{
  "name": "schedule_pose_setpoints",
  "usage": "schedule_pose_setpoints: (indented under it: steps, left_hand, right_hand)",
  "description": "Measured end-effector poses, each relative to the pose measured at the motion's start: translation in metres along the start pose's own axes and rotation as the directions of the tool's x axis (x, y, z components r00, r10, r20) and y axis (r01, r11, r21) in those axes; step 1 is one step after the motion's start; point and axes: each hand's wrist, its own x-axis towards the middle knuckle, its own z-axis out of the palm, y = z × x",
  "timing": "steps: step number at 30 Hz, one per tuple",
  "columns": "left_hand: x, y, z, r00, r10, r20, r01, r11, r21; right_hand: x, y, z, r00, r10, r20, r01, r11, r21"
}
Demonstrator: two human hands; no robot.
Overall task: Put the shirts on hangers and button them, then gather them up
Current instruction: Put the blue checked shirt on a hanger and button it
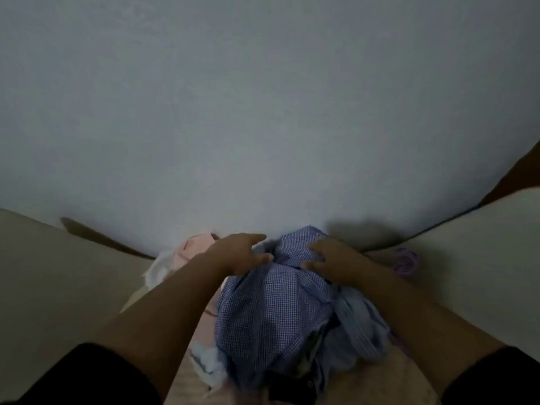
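Nearest, just below the blue checked shirt (271, 311): dark folds and a scrap of white cloth (207, 363), too dim to name. Bunched high in the pile between beige cushions (58, 287), the checked shirt, likely lifted for sorting out the collar. On its upper left, left hand (242, 254), fingers spread and curling into the fabric. On its upper right, right hand (330, 258), fingers apart, pressing the cloth, perhaps steadying the bundle. Right of the shirt, a paler blue garment (359, 325). Left of it, a pink garment (190, 249), half covered by the forearm. Farther right, lilac hangers (406, 263), blurred. No buttons discernible. Behind, bare wall (263, 112).
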Motion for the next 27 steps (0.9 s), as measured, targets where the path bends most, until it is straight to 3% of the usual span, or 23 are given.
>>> schedule_pose_setpoints:
  steps: [6,11,16,21,25,27]
  left_hand:
    - [0.034,-0.014,0.065,0.999,-0.003,-0.050,0.000,0.998,-0.071]
    - [0.053,-0.019,0.098,0.991,-0.037,-0.131,0.012,0.982,-0.188]
    - [0.051,-0.023,0.116,0.988,-0.040,-0.148,0.012,0.983,-0.183]
    - [0.050,-0.031,0.111,0.983,-0.068,-0.169,0.058,0.996,-0.061]
    - [0.043,-0.036,0.109,0.976,-0.166,-0.142,0.147,0.980,-0.136]
    - [0.037,-0.038,0.106,0.970,-0.210,-0.123,0.171,0.948,-0.270]
  right_hand:
    - [0.038,0.036,0.064,0.986,0.036,-0.161,-0.018,0.993,0.113]
    - [0.066,0.060,0.086,0.924,0.098,-0.370,-0.034,0.984,0.175]
    - [0.064,0.073,0.092,0.923,0.232,-0.307,-0.114,0.927,0.358]
    - [0.058,0.075,0.092,0.879,0.238,-0.414,-0.037,0.898,0.438]
    - [0.040,0.067,0.091,0.929,0.195,-0.314,-0.019,0.873,0.487]
    - [0.031,0.060,0.093,0.938,0.154,-0.309,0.019,0.871,0.491]
